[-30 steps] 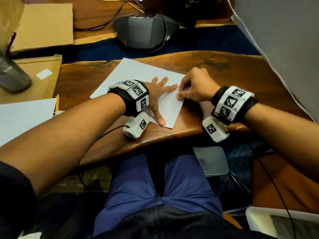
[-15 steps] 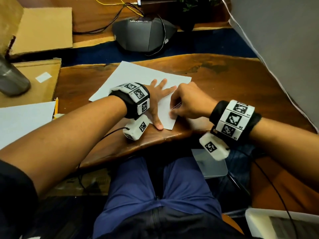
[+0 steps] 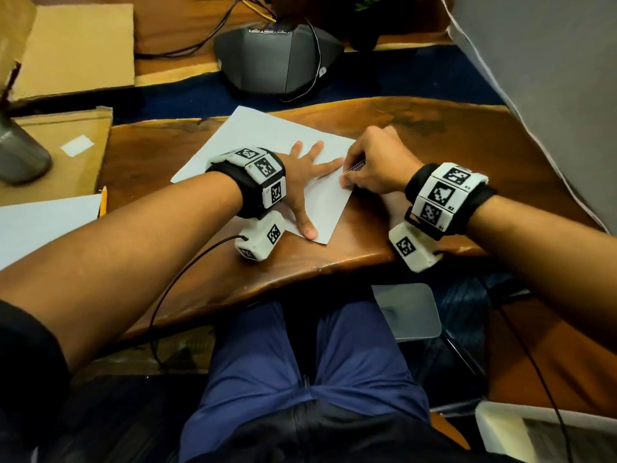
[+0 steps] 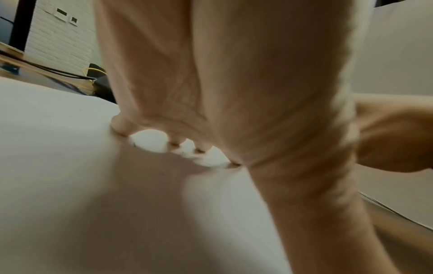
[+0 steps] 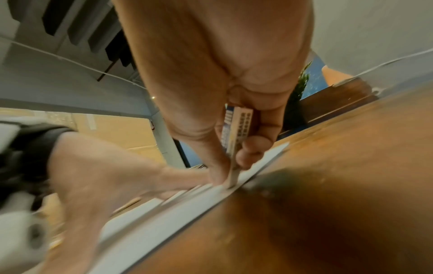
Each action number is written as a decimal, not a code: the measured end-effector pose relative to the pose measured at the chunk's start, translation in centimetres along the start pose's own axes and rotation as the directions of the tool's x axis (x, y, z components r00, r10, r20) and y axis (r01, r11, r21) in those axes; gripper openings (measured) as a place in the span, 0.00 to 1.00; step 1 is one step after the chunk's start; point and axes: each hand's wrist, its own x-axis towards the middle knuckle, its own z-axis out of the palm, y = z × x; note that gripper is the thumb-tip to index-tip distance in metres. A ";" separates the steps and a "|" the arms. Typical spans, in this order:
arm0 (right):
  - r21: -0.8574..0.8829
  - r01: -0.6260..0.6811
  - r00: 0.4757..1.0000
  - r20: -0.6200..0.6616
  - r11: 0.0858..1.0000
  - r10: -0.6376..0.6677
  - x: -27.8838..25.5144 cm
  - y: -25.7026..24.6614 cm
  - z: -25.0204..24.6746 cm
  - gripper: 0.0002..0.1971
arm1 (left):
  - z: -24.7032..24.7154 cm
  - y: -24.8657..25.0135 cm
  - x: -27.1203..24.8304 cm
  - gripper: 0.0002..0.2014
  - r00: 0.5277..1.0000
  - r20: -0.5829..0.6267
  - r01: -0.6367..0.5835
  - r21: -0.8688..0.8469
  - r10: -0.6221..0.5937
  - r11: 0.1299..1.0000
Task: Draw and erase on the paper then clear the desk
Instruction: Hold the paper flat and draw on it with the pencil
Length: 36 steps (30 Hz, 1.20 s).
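The desk [image 3: 417, 222], a dark wood slab, fills the middle of the head view, and the paper [image 3: 253, 135] lies at an angle on it at centre frame, its near corner close to the desk's front edge. The left hand [image 3: 305, 172] is spread flat on the sheet with straight fingers, pinning it. The right hand [image 3: 374, 165], just right of it, has its fingers curled round an eraser [image 5: 236, 133] in a printed sleeve, the tip pressed down on the paper near its right edge, beside the left forefinger. To my eye the work is in the erasing step: the drawing part seems over, since a pencil [image 3: 103, 202] lies apart at the left edge of the frame beside a second sheet [image 3: 40, 228], while clearing the desk has not begun, as paper, eraser and pencil are all out. At the upper left sit a cardboard box [image 3: 76, 45] and, below it, a grey cylinder [image 3: 20, 152] cut off by the frame; a dark grey device [image 3: 277, 58] with cables stands at upper centre. No drawn marks can be made out on the sheet, as the hands cover the worked spot, so how much is left to rub out cannot be told. The wrist views are blurred, and the eraser's lettering cannot be read.
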 end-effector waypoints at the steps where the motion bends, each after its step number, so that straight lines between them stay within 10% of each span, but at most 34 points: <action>1: 0.005 0.023 1.000 0.000 1.000 -0.023 -0.7 -0.6 0.4 0.06 | -0.1 0.0 0.1 0.77 1.000 0.009 0.001 0.009 -0.001 1.000; 18: 0.047 0.161 0.974 0.154 0.986 -0.166 -4.2 -3.7 2.2 0.06 | -0.2 0.1 0.7 0.83 0.999 0.042 -0.021 0.020 0.021 1.000; 23: -0.029 -0.019 0.999 -0.049 0.999 0.017 -0.3 -1.4 0.0 0.06 | -0.3 0.1 0.2 0.80 0.999 0.033 0.002 0.035 -0.004 0.999; 29: 0.027 0.190 0.972 0.138 0.981 -0.192 -5.0 -4.4 2.0 0.06 | -0.2 0.3 0.6 0.84 0.999 0.029 -0.020 0.018 0.019 1.000; 36: -0.048 -0.018 0.997 -0.070 0.999 0.015 0.2 -0.4 -0.2 0.09 | -0.4 0.2 -0.8 0.79 1.000 0.008 -0.012 0.009 0.012 1.000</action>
